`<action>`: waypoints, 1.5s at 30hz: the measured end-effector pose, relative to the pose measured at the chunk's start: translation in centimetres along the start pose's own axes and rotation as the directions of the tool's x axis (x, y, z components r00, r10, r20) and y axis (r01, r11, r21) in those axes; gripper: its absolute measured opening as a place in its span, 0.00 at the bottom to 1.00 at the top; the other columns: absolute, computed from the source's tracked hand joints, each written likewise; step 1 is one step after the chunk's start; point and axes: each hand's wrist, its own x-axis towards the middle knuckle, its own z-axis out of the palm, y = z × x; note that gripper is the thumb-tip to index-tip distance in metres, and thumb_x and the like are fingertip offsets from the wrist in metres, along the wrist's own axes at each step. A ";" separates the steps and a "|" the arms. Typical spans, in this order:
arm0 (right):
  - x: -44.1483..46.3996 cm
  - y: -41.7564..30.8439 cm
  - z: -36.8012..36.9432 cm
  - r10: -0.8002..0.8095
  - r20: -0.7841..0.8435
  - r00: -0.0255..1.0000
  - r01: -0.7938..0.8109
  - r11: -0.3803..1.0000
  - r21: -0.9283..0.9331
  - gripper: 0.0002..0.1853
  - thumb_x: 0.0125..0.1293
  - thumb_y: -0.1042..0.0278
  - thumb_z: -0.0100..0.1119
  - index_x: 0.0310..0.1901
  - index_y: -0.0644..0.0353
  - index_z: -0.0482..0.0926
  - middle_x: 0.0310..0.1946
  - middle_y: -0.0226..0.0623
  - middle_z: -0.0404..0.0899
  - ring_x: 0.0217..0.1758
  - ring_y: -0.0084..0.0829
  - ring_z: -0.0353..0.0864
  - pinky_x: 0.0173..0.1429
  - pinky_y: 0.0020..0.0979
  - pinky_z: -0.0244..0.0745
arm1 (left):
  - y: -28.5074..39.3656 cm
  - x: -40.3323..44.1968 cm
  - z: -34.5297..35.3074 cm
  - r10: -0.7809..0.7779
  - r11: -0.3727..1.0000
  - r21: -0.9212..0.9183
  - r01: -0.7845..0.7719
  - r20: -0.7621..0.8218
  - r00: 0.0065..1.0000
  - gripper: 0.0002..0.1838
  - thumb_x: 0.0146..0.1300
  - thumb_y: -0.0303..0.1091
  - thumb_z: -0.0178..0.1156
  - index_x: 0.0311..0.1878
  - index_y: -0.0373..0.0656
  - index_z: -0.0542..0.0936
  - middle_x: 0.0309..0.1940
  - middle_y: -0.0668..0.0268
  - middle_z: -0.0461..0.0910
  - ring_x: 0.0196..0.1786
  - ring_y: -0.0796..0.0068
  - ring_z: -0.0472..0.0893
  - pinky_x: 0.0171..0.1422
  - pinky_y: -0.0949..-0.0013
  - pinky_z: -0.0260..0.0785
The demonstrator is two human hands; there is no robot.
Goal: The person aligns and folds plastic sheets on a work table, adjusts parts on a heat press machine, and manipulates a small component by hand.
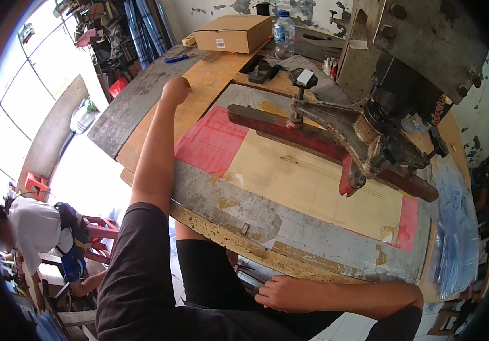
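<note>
The right hand lies nearest, low in front of the body by the dark shorts, its fingers bent inward. Just beyond it is the worktable's chipped front edge, and past that a worn grey metal bed plate. A pale yellow sheet, marked with drawn lines, lies flat on the plate; a pink sheet shows at its left end and again at its right. Over the far part of the yellow sheet runs a long red-and-dark press bar, carried by a cast-metal bracket. Clear plastic film is heaped at the right side.

The left hand is stretched well forward over the wooden board, left of the pink sheet, its fingers curled under; I cannot tell whether either hand is closed on anything. Neither touches the sheets or the bar, so this looks like a pause between handlings; work on the sheets would call for bringing a hand back over the plate, clear of the bar.

Farther off are a blue-handled tool, a cardboard box and a plastic water bottle.
</note>
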 end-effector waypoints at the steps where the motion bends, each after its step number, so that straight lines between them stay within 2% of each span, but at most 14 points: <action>1: 0.0 0.0 0.0 0.000 0.000 1.000 0.000 1.000 0.000 0.04 0.68 0.69 0.60 0.41 0.56 0.78 0.36 0.32 0.82 0.44 0.30 0.87 0.47 0.31 0.77 | 0.4 -0.1 -0.2 0.000 1.000 0.000 0.000 0.000 1.000 0.11 0.65 0.40 0.71 0.45 0.45 0.91 0.43 0.56 0.91 0.50 0.52 0.89 0.55 0.52 0.80; 4: 0.0 0.0 0.2 -0.005 -0.012 1.000 0.005 1.000 -0.013 0.04 0.68 0.69 0.60 0.41 0.56 0.78 0.36 0.32 0.82 0.43 0.30 0.86 0.47 0.31 0.77 | 1.2 -0.7 -0.7 -0.050 0.999 -0.006 0.050 0.025 0.998 0.11 0.66 0.40 0.71 0.46 0.46 0.91 0.44 0.56 0.91 0.50 0.53 0.88 0.55 0.51 0.80; 10: 0.0 0.1 0.5 -0.010 -0.017 1.000 0.009 1.000 -0.028 0.04 0.68 0.69 0.59 0.41 0.56 0.77 0.36 0.31 0.81 0.43 0.29 0.86 0.46 0.30 0.76 | 1.9 -1.1 -0.2 0.008 0.994 0.106 -0.004 -0.036 0.999 0.10 0.69 0.37 0.65 0.47 0.46 0.88 0.51 0.56 0.87 0.56 0.50 0.85 0.60 0.51 0.78; 12: 0.0 0.1 0.4 -0.012 -0.023 1.000 0.011 0.999 -0.031 0.04 0.68 0.68 0.59 0.41 0.56 0.77 0.35 0.31 0.81 0.42 0.28 0.86 0.46 0.30 0.76 | 2.3 -1.1 -0.2 -0.031 0.991 0.129 0.028 0.021 0.999 0.14 0.68 0.35 0.67 0.54 0.39 0.85 0.61 0.53 0.81 0.63 0.49 0.82 0.63 0.50 0.78; 18: -0.1 0.0 0.2 -0.008 -0.034 0.999 0.007 1.000 -0.020 0.03 0.68 0.68 0.59 0.40 0.56 0.77 0.35 0.31 0.81 0.42 0.29 0.86 0.46 0.30 0.76 | 1.4 -0.8 2.2 -0.024 0.961 0.275 0.015 0.032 0.999 0.21 0.67 0.31 0.62 0.61 0.32 0.78 0.67 0.46 0.72 0.71 0.44 0.74 0.69 0.49 0.76; 22: -0.1 0.0 0.3 -0.004 -0.017 1.000 0.004 1.000 -0.031 0.03 0.68 0.68 0.59 0.41 0.56 0.77 0.36 0.32 0.81 0.42 0.29 0.86 0.46 0.31 0.76 | 0.3 -0.5 2.5 -0.001 0.973 0.231 -0.006 0.031 1.000 0.20 0.68 0.31 0.61 0.60 0.32 0.79 0.67 0.44 0.71 0.71 0.42 0.74 0.70 0.47 0.75; 25: -0.1 0.0 0.3 -0.001 -0.002 1.000 0.000 1.000 -0.030 0.04 0.68 0.68 0.59 0.41 0.56 0.77 0.36 0.32 0.81 0.42 0.29 0.86 0.46 0.31 0.77 | 0.1 -0.5 2.1 0.040 0.963 0.260 -0.068 0.113 0.993 0.19 0.71 0.33 0.60 0.60 0.32 0.79 0.68 0.46 0.71 0.72 0.43 0.72 0.71 0.45 0.73; 27: 0.0 0.0 0.3 -0.005 -0.009 1.000 0.005 1.000 -0.024 0.04 0.68 0.68 0.58 0.41 0.56 0.77 0.36 0.32 0.81 0.43 0.29 0.86 0.47 0.30 0.77 | 0.1 -0.6 2.0 -0.032 0.993 0.115 0.023 0.074 0.997 0.18 0.74 0.35 0.59 0.62 0.36 0.80 0.70 0.48 0.70 0.73 0.43 0.70 0.72 0.45 0.72; 31: 0.0 0.0 0.3 -0.010 -0.016 1.000 0.010 1.000 -0.026 0.03 0.69 0.68 0.59 0.41 0.56 0.78 0.36 0.32 0.81 0.43 0.29 0.86 0.47 0.30 0.77 | -0.3 -0.4 1.9 -0.067 0.995 0.070 0.064 0.042 0.997 0.19 0.76 0.37 0.58 0.65 0.40 0.80 0.68 0.51 0.73 0.71 0.44 0.73 0.73 0.49 0.71; 33: 0.0 0.0 0.4 -0.007 -0.023 1.000 0.007 1.000 -0.030 0.03 0.69 0.68 0.59 0.41 0.56 0.78 0.35 0.31 0.81 0.42 0.29 0.86 0.46 0.30 0.77 | -1.2 0.3 1.9 -0.077 0.993 -0.095 0.071 -0.055 0.996 0.17 0.74 0.37 0.61 0.60 0.42 0.84 0.60 0.51 0.82 0.64 0.46 0.80 0.68 0.52 0.74; 34: 0.0 0.0 0.4 -0.008 -0.024 1.000 0.007 1.000 -0.030 0.03 0.69 0.68 0.59 0.41 0.56 0.78 0.35 0.31 0.81 0.42 0.29 0.86 0.46 0.30 0.77 | -0.9 0.0 1.4 -0.077 0.993 -0.095 0.072 -0.055 0.995 0.17 0.74 0.37 0.61 0.60 0.42 0.84 0.60 0.51 0.82 0.64 0.46 0.80 0.68 0.52 0.74; 36: 0.0 0.0 0.4 -0.007 -0.014 1.000 0.006 0.999 -0.042 0.03 0.69 0.68 0.59 0.40 0.56 0.78 0.35 0.31 0.81 0.42 0.28 0.86 0.46 0.30 0.77 | -0.5 -0.5 0.2 -0.006 0.992 -0.129 0.010 0.027 1.000 0.14 0.71 0.39 0.64 0.52 0.41 0.88 0.49 0.51 0.89 0.54 0.48 0.86 0.62 0.52 0.77; 39: -0.1 0.0 0.4 -0.004 -0.006 1.000 0.004 0.999 -0.040 0.03 0.69 0.69 0.59 0.40 0.55 0.78 0.36 0.31 0.82 0.42 0.28 0.86 0.46 0.30 0.77 | 0.8 -1.2 -0.9 -0.014 0.995 -0.098 0.015 0.010 1.000 0.12 0.68 0.40 0.67 0.46 0.41 0.89 0.45 0.52 0.90 0.52 0.49 0.88 0.59 0.51 0.79; 45: -0.1 0.0 0.4 -0.001 -0.016 1.000 0.001 0.999 -0.044 0.03 0.69 0.69 0.58 0.40 0.56 0.77 0.36 0.31 0.82 0.43 0.28 0.87 0.47 0.30 0.77 | 1.1 -1.0 -0.7 -0.053 0.999 0.006 0.053 0.047 0.997 0.15 0.69 0.43 0.67 0.49 0.43 0.89 0.49 0.54 0.89 0.54 0.50 0.87 0.60 0.51 0.79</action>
